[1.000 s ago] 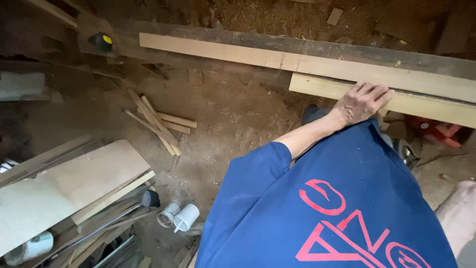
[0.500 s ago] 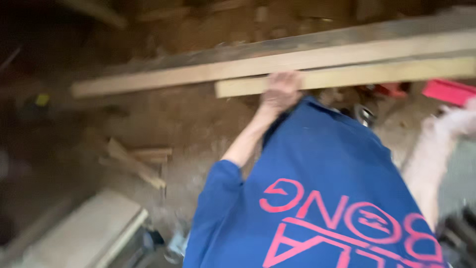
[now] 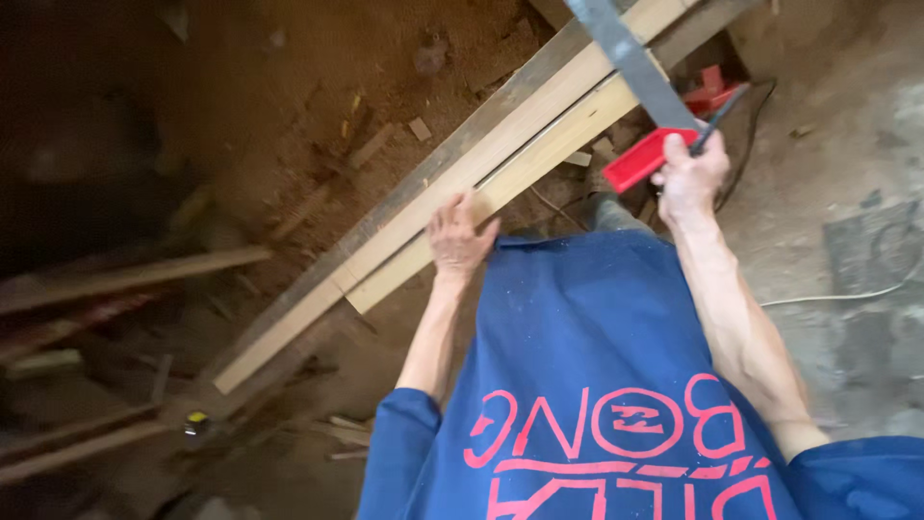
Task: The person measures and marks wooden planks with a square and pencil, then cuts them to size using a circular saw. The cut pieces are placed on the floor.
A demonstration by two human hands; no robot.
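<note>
Left hand (image 3: 460, 234) flat on pale planks (image 3: 500, 159) lying on dirt floor (image 3: 289, 87), released. Right hand (image 3: 689, 175) clenched on red-handled square (image 3: 643, 91), blade over planks' far right end. No marks visible.

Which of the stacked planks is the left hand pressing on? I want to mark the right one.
The left hand rests on the shorter pale plank nearest the person, whose cut end stops just left of the hand; the longer planks lie beyond it.
</note>
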